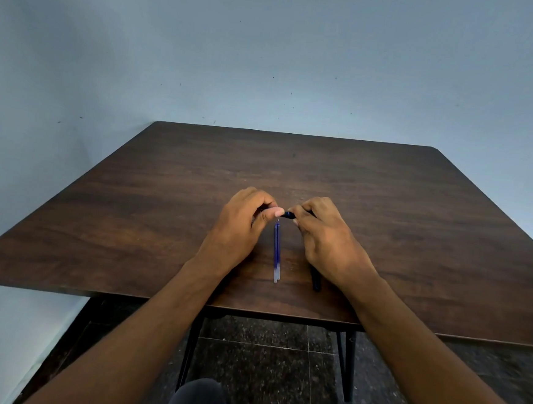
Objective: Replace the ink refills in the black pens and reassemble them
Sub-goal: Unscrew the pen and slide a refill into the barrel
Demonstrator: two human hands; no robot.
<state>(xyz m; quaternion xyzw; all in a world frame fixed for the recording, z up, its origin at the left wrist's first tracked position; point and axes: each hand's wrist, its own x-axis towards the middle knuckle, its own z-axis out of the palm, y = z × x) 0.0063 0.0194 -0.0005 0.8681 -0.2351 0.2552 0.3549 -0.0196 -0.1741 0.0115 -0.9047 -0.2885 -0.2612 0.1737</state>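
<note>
together, both hands' grips pinch a black pen (289, 215) above two refills (277, 250) on the table (417, 213).

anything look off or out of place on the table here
Nothing stands out. Two blue refills lie side by side on the table between the hands, a black pen lies partly under the right wrist, and both hands hold another pen.

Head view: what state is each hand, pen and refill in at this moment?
Left hand: fingers curled, pinching one end of the held pen.
Right hand: fingers curled round the held pen's other end.
Held pen: gripped between both hands above the table.
Ink refills: lying loose, side by side.
Second black pen: lying on the table, partly hidden.
</note>
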